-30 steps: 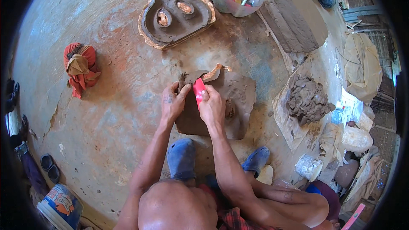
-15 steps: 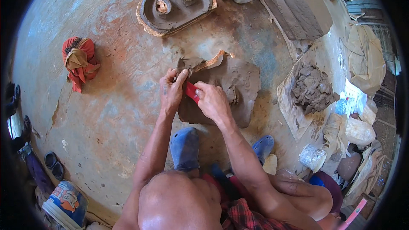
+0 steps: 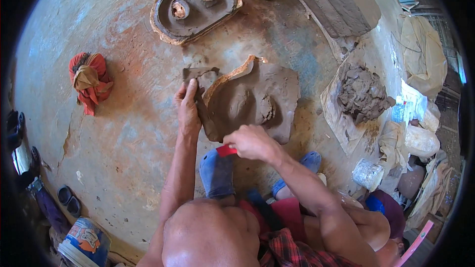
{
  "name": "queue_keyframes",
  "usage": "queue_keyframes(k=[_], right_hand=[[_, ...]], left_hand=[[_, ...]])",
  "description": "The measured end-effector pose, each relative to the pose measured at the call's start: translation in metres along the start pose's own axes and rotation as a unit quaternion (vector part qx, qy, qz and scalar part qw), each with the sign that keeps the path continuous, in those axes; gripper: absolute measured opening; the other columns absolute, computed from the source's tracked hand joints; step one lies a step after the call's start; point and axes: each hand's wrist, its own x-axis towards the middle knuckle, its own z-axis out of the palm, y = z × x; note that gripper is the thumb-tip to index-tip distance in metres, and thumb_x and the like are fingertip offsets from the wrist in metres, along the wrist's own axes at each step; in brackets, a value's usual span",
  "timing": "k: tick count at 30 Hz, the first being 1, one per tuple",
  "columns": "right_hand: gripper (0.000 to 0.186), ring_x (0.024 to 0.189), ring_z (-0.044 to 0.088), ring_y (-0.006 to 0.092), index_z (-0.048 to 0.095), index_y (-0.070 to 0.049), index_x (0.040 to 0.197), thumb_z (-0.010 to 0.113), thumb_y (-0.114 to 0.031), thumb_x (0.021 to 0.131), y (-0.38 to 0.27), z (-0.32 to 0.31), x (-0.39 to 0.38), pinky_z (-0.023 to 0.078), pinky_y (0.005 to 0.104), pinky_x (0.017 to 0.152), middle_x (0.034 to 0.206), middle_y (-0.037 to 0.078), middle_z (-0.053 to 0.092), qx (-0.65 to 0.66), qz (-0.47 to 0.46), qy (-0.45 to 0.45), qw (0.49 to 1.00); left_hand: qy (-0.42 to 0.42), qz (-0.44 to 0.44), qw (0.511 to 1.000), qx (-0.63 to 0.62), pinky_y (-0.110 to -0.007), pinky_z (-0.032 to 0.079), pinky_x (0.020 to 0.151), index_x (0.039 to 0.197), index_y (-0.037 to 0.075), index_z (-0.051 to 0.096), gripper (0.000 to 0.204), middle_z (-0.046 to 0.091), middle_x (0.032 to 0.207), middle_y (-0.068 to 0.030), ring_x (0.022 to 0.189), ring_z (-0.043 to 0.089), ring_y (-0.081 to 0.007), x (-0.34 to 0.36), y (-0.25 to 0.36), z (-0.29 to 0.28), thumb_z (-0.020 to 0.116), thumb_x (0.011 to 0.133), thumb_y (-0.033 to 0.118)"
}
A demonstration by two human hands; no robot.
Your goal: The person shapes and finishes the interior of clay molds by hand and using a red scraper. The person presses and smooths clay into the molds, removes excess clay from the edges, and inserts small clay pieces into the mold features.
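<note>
A mould lined with a grey-brown clay slab (image 3: 282, 86) lies on the floor in front of me, its pale rough rim (image 3: 230, 75) bare along the upper left. My left hand (image 3: 188, 106) is closed on a cut strip of clay (image 3: 207, 113), thumb on top, at the mould's left side. Below the mould's near edge, my right hand (image 3: 251, 142) grips a flat red scraper (image 3: 226, 150), which points left above my blue clog (image 3: 216, 173). Two raised mounds show in the slab, the right one with a rough, broken surface.
Farther off stands another clay-lined mould (image 3: 195, 7) with two openings. A heap of wet clay (image 3: 363, 91) rests on a sheet at the right, below a stack of clay slabs (image 3: 336, 5). At the left sits a red cloth bundle (image 3: 90, 81); a bucket (image 3: 86, 242) is lower left.
My right hand has drawn the red scraper down toward me, off the clay. The strip at the left has come away from the rim, and my left hand has shifted left with it.
</note>
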Motion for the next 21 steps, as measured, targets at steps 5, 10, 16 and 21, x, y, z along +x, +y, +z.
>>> queue_keyframes(k=[5, 10, 16, 21], right_hand=[[0.026, 0.099, 0.074, 0.0412, 0.068, -0.010, 0.123, 0.060, -0.027, 0.106, 0.013, -0.032, -0.026, 0.058, 0.0468, 0.084, 0.103, 0.021, 0.076, 0.148, 0.028, 0.086, 0.985], [0.021, 0.111, 0.067, 0.0265, 0.063, -0.003, 0.121, 0.057, -0.020, 0.110, 0.016, -0.064, 0.004, 0.053, 0.0392, 0.091, 0.132, 0.013, 0.066, 0.158, -0.185, 0.495, 0.834], [0.036, 0.110, 0.060, 0.0135, 0.056, -0.002, 0.136, 0.056, -0.030, 0.113, 0.006, -0.095, -0.026, 0.051, 0.0306, 0.093, 0.126, 0.007, 0.064, 0.455, -0.234, 0.644, 0.569], [0.036, 0.103, 0.066, 0.0225, 0.051, -0.001, 0.135, 0.055, -0.029, 0.112, 0.081, -0.124, -0.161, 0.055, 0.0413, 0.091, 0.115, 0.013, 0.067, 0.232, -0.017, 0.862, 0.451]], left_hand=[[-0.089, 0.054, 0.993, 0.053, -0.026, 0.052, 0.073, 0.105, 0.005, 0.077, 0.014, 0.074, 0.092, -0.0009, 0.079, 0.066, -0.0094, -0.006, 0.044, 0.016, 0.075, 0.101, 0.018], [-0.249, 0.137, 0.911, 0.298, -0.029, 0.044, 0.073, 0.096, -0.001, 0.077, 0.015, 0.059, 0.087, -0.0008, 0.081, 0.056, -0.0108, -0.028, 0.101, 0.063, 0.077, 0.095, 0.014], [-0.412, 0.313, 0.806, 0.287, -0.038, 0.048, 0.079, 0.114, -0.003, 0.072, 0.039, 0.059, 0.092, -0.0121, 0.088, 0.058, -0.0251, -0.046, 0.105, 0.201, 0.068, 0.099, 0.033], [-0.608, 0.093, 0.766, 0.188, -0.048, 0.047, 0.107, 0.124, -0.003, 0.063, 0.075, 0.060, 0.127, -0.0325, 0.123, 0.059, -0.0421, -0.114, 0.047, 0.333, 0.067, 0.091, 0.064]])
